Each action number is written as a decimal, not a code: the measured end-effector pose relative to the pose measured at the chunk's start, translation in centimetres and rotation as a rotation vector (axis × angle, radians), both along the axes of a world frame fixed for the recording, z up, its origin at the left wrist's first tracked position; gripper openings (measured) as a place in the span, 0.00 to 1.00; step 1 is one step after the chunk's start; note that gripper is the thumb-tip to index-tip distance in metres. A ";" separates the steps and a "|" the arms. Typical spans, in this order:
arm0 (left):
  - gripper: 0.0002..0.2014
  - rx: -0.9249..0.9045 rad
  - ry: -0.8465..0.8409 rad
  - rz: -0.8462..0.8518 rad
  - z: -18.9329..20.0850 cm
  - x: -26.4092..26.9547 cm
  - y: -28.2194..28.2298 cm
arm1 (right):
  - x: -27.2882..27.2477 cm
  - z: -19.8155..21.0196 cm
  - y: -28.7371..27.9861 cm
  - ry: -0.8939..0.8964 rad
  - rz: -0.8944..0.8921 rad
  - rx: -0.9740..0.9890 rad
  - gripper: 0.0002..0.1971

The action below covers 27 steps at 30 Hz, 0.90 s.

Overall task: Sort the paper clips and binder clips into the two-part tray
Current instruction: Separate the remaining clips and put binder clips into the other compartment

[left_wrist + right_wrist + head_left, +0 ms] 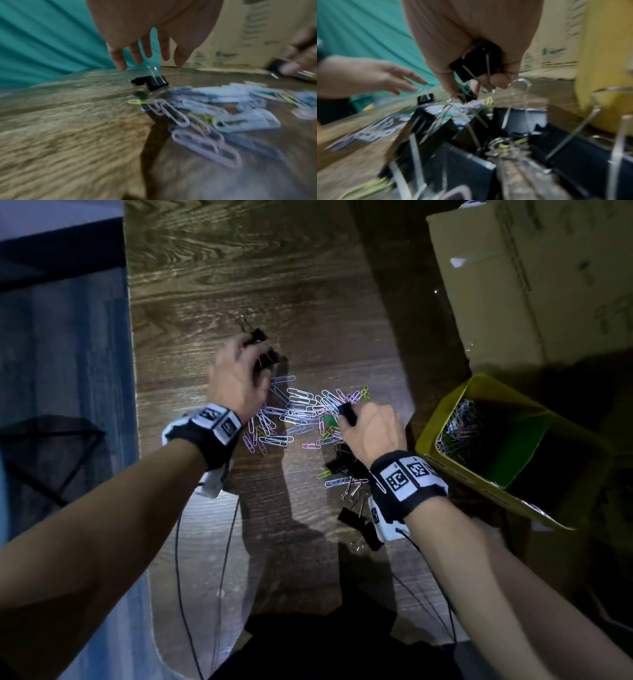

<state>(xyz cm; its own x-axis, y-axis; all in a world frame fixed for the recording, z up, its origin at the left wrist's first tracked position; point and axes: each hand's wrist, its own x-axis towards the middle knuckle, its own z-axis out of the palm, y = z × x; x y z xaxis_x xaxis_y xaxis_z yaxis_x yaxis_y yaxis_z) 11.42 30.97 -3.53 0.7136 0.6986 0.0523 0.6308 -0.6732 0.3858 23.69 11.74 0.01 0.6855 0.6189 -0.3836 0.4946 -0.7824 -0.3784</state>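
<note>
a loose spread of pastel paper clips (pixel 294 414) lies on the wooden table (pixel 239 285), between the two hands. black binder clips sit at both ends of it: a small cluster (pixel 263 347) at the far left edge of the spread, and a bigger heap (pixel 349 470) at the near right, under the right wrist, with a few stray paper clips mixed in. in the right wrist view that heap (pixel 518 121) fills the foreground, its wire handles sticking up.

the right hand (pixel 373 429) is clenched around a black binder clip (pixel 476 65), fingers curled under it and the wire handles poking out past the fingertips; it hovers at the right edge of the paper clips. the left hand (pixel 239 371) reaches over the far cluster with its fingers (pixel 118 59) spread and straight, hanging just above one binder clip (pixel 150 81) that rests on the table. the left wrist view is blurred, so whether a fingertip touches the clip's raised handle is hard to say, but nothing looks gripped.

the yellow tray (pixel 445 419) stands to the right of the hands, tilted in the view, with a tangle of paper clips (pixel 459 426) in its nearer-left part; the other part is too dark to read. a cardboard box (pixel 534 278) stands behind the tray. black bands with square markers wrap both wrists (pixel 407 477), and thin cables (pixel 181 559) trail back toward the person.
</note>
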 end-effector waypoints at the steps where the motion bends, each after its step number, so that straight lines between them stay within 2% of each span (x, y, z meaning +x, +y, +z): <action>1: 0.22 0.022 0.061 -0.113 -0.1 -0.1 -1.2 | 0.3 0.2 -0.4 -0.025 -0.027 0.005 0.17; 3: 0.27 -0.013 0.261 -0.286 -1.2 -0.7 -3.2 | 1.0 0.4 -1.0 -0.073 -0.058 -0.002 0.16; 4: 0.28 -0.043 0.353 -0.328 -1.8 -1.1 -4.1 | 1.2 0.4 -1.2 -0.086 -0.068 -0.012 0.16; 6: 0.29 -0.073 0.430 -0.349 -2.6 -2.5 -5.9 | 1.7 0.1 -1.5 -0.079 -0.088 -0.043 0.14; 9: 0.29 -0.087 0.423 -0.336 -2.7 -4.3 -7.9 | 2.4 -0.7 -2.1 -0.060 -0.136 -0.070 0.11; 11: 0.27 -0.070 0.359 -0.323 -2.1 -4.1 -8.7 | 2.6 -1.1 -2.4 -0.049 -0.142 -0.091 0.11; 14: 0.25 -0.064 0.289 -0.390 -1.0 -0.5 -8.8 | 2.4 -1.4 -2.4 -0.026 -0.175 -0.110 0.21; 16: 0.28 -0.115 0.345 -0.503 -0.4 2.8 -8.8 | 2.1 -1.4 -2.5 -0.049 -0.183 -0.096 0.27; 19: 0.31 -0.117 0.511 -0.679 -0.3 6.5 -8.7 | 1.1 -1.1 -2.8 -0.165 -0.080 -0.021 0.30; 22: 0.27 -0.098 0.656 -0.750 -0.9 7.0 -8.5 | -0.3 -1.4 -3.5 -0.114 0.081 -0.053 0.40; 24: 0.25 -0.082 0.627 -0.756 -1.3 5.7 -8.2 | -0.9 -1.8 -4.0 -0.069 0.128 -0.102 0.44; 27: 0.24 -0.094 0.538 -0.748 -2.1 2.7 -7.2 | -0.6 -1.9 -4.5 -0.083 0.174 -0.128 0.43</action>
<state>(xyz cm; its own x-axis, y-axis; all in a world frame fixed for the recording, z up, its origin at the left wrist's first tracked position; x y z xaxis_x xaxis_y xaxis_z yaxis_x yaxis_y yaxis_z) 14.14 23.82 -5.59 0.8922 0.0308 -0.4505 0.1546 -0.9582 0.2406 23.11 7.26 -1.86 0.6051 0.6805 -0.4132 0.6516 -0.7215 -0.2341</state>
